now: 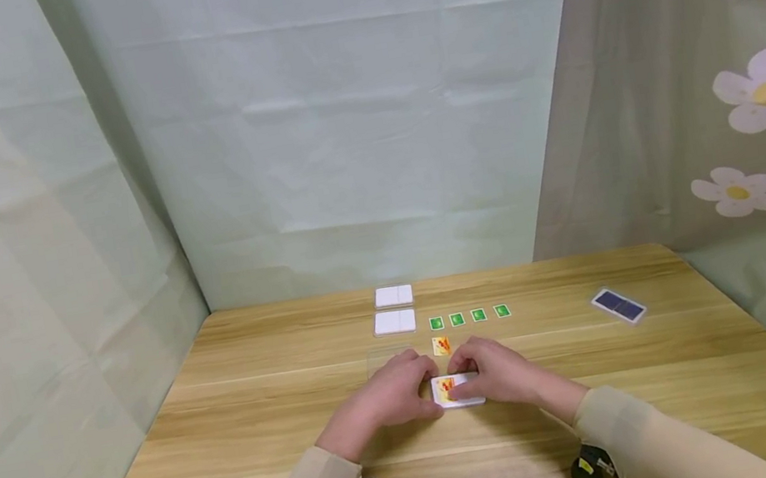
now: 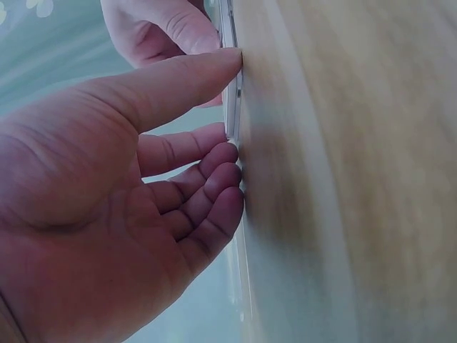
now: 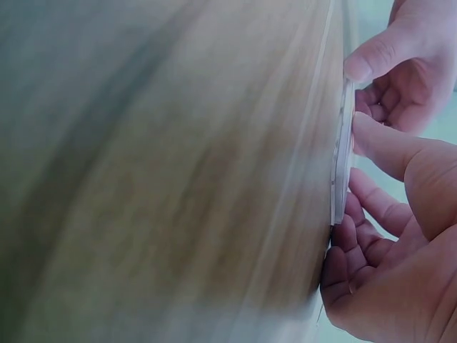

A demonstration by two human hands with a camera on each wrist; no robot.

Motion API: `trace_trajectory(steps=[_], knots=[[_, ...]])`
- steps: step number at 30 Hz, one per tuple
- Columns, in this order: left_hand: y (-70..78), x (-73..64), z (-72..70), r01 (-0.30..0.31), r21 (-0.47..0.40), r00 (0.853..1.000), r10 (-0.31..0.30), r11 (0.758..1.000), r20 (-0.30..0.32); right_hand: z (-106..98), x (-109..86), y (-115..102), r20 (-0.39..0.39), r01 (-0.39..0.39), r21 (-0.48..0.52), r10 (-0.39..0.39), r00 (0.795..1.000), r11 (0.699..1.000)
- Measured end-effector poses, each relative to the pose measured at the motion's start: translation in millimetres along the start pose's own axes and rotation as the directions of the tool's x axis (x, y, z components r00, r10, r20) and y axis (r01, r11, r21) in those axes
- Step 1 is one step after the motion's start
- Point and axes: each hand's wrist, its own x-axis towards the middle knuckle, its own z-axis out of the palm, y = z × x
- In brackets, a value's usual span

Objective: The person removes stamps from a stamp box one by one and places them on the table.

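Observation:
A white card [image 1: 471, 400] with rounded corners, thick at its edge, lies flat near the middle of the table. On its left half is a small orange-and-yellow picture square [image 1: 444, 386]. My left hand [image 1: 397, 393] holds the card's left end, thumb at the near edge and fingers at the far side. My right hand [image 1: 500, 372] is at the right half, its thumb pressing on the card's face beside the picture and its fingers bent at the far edge. In the right wrist view, the card's thin edge [image 3: 343, 164] shows between both hands.
Beyond the hands lies another orange-and-yellow square [image 1: 441, 346], below a row of several small green squares [image 1: 457, 319]. Two white cards [image 1: 394, 322] are at the back, and a clear flat piece [image 1: 380, 358] is by my left hand. A dark blue card [image 1: 619, 305] lies at right.

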Motion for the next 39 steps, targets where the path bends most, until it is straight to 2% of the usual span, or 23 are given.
trace_trajectory(steps=[14, 24, 33, 39], knots=[[-1.2, 1.3, 1.9, 0.004, 0.007, 1.0, -0.004, 1.0, 0.001, 0.4, 2.7, 5.6, 0.009, -0.011, 0.01, 0.011, 1.0, 1.0], [-1.8, 1.3, 2.2, 0.013, -0.005, 1.0, -0.013, 1.0, -0.001, 0.6, 4.0, 5.0, 0.008, -0.05, 0.013, 0.05, 0.999, 0.999], [-3.5, 1.3, 2.3, 0.004, -0.026, 1.0, -0.004, 1.0, -0.004, 1.0, 3.6, 2.2, -0.008, -0.122, 0.083, 0.123, 0.992, 0.989], [-3.2, 0.8, 1.8, 0.007, -0.035, 1.0, -0.007, 0.999, -0.002, -1.9, 1.7, 4.6, -0.011, -0.11, 0.156, 0.113, 0.993, 0.982]])
